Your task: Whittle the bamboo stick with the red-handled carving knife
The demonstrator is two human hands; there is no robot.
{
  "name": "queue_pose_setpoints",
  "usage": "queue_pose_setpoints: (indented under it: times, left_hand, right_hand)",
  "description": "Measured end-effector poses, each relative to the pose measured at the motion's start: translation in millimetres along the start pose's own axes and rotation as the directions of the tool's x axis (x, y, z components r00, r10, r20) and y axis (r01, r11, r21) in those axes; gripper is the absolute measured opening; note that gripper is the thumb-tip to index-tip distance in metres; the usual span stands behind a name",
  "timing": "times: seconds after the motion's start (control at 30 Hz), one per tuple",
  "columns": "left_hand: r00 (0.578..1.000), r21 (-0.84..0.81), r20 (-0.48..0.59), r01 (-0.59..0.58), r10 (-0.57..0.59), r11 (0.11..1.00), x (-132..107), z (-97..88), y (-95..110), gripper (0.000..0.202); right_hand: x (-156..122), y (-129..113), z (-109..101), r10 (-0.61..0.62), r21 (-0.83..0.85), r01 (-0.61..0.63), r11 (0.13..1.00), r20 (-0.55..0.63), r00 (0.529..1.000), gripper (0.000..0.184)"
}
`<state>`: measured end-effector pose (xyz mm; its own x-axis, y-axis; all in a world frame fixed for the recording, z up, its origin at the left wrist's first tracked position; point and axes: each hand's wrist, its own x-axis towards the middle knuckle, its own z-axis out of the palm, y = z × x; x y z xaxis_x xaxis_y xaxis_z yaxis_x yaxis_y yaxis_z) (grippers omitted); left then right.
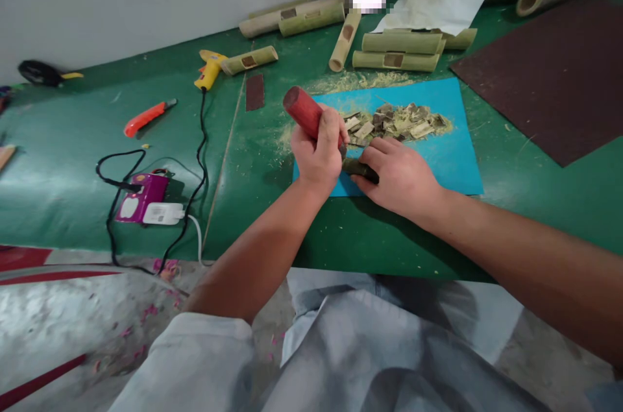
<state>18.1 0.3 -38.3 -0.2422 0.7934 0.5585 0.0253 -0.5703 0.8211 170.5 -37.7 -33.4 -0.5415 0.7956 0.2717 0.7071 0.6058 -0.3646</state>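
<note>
My left hand [317, 151] is wrapped round a thick red cylindrical handle [302, 108], tilted with its butt end up and to the left. The tool's working end is hidden behind my fingers. My right hand [402, 172] is closed on a short dark piece of bamboo [360, 169], pressing it down near the front edge of a blue sheet [462, 165]. The hidden end of the handle meets this piece close to my left fingers. Just behind both hands lies a heap of bamboo chips and sawdust [396, 121] on the sheet.
Several notched bamboo tubes [402, 43] lie along the back of the green table [272, 217]. A yellow glue gun [210, 69], an orange utility knife [146, 119] and a purple power strip [143, 198] with cords are at left. A brown sheet [549, 81] covers the right.
</note>
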Motion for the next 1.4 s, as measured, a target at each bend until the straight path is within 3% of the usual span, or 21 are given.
queue_pose_setpoints:
  times: [0.13, 0.43, 0.7, 0.83, 0.97, 1.4]
  left_hand:
    - [1.000, 0.008, -0.012, 0.012, -0.012, 1.000, 1.5, -0.2, -2.5, 0.056]
    - [0.984, 0.042, 0.088, -0.157, 0.153, 0.987, -0.4, 3.9, 3.2, 0.059]
    - [0.993, -0.013, -0.014, 0.117, -0.117, 0.993, 2.6, 2.6, 5.9, 0.061]
    - [0.987, -0.048, -0.120, 0.100, -0.105, 0.994, 6.5, 2.8, -6.8, 0.063]
    - [0.988, -0.035, -0.093, 0.119, -0.122, 0.992, 7.6, 1.7, -15.3, 0.062]
    - [0.978, -0.026, -0.083, 0.188, -0.189, 0.982, 3.7, 6.2, -2.0, 0.060]
  right_hand:
    - [0.5, -0.6, -1.3, 0.024, 0.012, -0.024, 1.000, 0.006, 1.000, 0.008]
    - [1.9, 6.7, 2.2, -0.031, 0.124, 0.035, 0.992, -0.030, 0.999, 0.013]
    - [1.4, 5.6, 0.2, -0.017, 0.114, 0.019, 0.993, -0.021, 1.000, 0.013]
    - [0.4, 1.2, -2.6, 0.013, 0.063, -0.012, 0.998, -0.013, 1.000, 0.009]
    - [-0.1, -0.8, -4.0, 0.028, 0.055, -0.028, 0.998, -0.002, 1.000, 0.007]
    - [0.5, -0.9, -3.3, 0.023, 0.017, -0.023, 1.000, 0.003, 1.000, 0.008]
